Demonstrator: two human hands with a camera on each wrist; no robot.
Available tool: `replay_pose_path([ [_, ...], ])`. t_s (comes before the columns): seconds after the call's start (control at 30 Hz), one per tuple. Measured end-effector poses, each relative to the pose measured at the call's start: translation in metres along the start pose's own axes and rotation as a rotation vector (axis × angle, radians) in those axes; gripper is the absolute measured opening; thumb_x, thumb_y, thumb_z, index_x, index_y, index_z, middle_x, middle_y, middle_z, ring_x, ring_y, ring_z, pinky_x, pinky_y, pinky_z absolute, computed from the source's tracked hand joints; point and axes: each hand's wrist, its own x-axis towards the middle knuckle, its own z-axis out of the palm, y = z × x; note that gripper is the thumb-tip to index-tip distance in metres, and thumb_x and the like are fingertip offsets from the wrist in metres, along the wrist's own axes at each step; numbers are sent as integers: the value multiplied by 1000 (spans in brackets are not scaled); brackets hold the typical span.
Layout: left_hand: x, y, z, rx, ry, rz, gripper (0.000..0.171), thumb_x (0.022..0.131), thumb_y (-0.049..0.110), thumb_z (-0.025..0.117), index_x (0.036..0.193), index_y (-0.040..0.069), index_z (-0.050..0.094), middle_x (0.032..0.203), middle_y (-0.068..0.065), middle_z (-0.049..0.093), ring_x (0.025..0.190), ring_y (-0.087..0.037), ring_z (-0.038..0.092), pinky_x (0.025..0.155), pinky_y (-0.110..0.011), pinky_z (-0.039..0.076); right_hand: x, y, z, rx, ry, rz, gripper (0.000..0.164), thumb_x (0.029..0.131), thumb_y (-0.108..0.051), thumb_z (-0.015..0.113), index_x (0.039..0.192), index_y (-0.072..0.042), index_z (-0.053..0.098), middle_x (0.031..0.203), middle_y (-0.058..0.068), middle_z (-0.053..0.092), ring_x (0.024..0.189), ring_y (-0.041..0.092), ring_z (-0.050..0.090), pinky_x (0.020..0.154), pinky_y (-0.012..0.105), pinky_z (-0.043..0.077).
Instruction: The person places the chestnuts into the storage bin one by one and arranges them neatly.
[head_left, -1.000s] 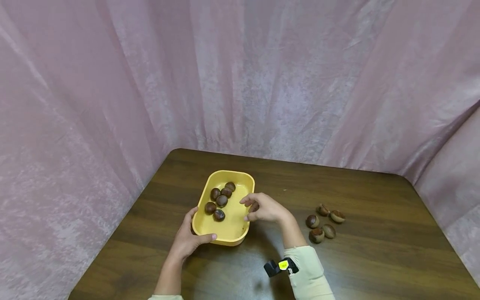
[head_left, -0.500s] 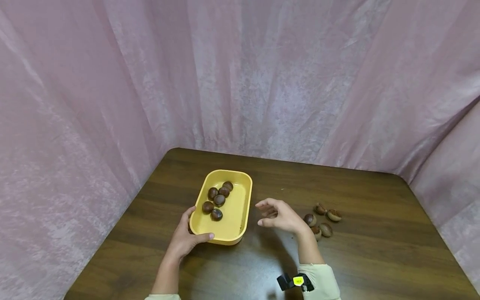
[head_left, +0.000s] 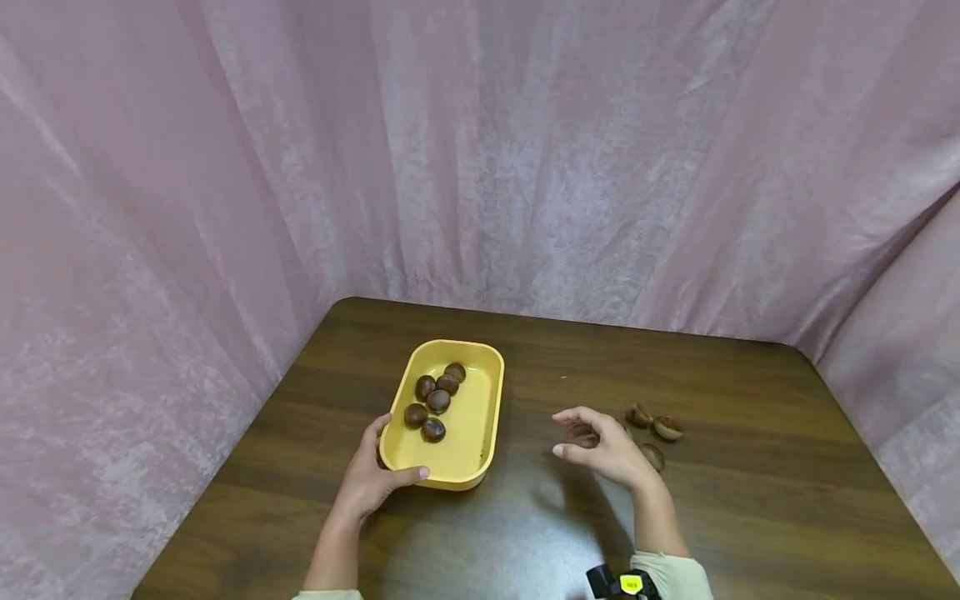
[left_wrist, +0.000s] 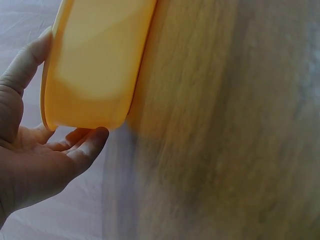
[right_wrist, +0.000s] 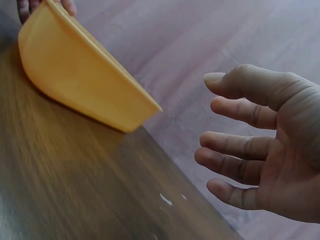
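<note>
"Right hand [head_left: 603, 450] pulled away from the tray [head_left: 461, 442]: a second ago its fingertips were over the right rim, and now they hover above the table [head_left: 765, 467], well apart from it."

"What do you see at the far left?"

"Pink curtain [head_left: 187, 275] down the side, and then the left hand [head_left: 372, 479]. It grips the tray at the near left corner, thumb over the near rim, fingers along the outside."

"And the tray itself?"

"At the left part of the table, longer than it is wide, stretching away from the person. Six brown nuts [head_left: 438, 402] sit inside, bunched in its left half, several touching."

"Next along?"

"Dark wood grain, then that right hand, relaxed, its fingers gently bent and the thumb held apart from them. Nearer us, a black device [head_left: 600, 582] with a yellow label [head_left: 632, 583] sits by the pale sleeve [head_left: 678, 575]."

"Past the hand?"

"Loose nuts [head_left: 667, 428] on the table. Three show plainly, two of them side by side farther back; the hand covers the spot where two more lay a second ago."
</note>
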Motion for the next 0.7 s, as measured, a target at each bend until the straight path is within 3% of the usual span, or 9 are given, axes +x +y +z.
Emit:
replay_pose_path([
  [0.23, 1, -1, 0, -1, -1, 10, 107, 59, 19, 90, 143, 17, 24, 137, -17, 41, 113, -30, 49, 94, -42, 35, -20, 9, -11, 18, 75, 25, 41, 78, -16, 77, 114, -6, 60, 112, 12, 59, 103, 40, 53, 84, 52, 42],
  [0.7, 0, 1, 1, -5, -6, 1, 109, 60, 18, 89, 144, 16, 21, 139, -18, 38, 114, -31, 48, 93, -42, 36, -57, 28, -33, 47, 213, 52, 47, 80, -15, 75, 119, 1, 55, 115, 20, 56, 102, 37, 53, 84, 40, 46],
])
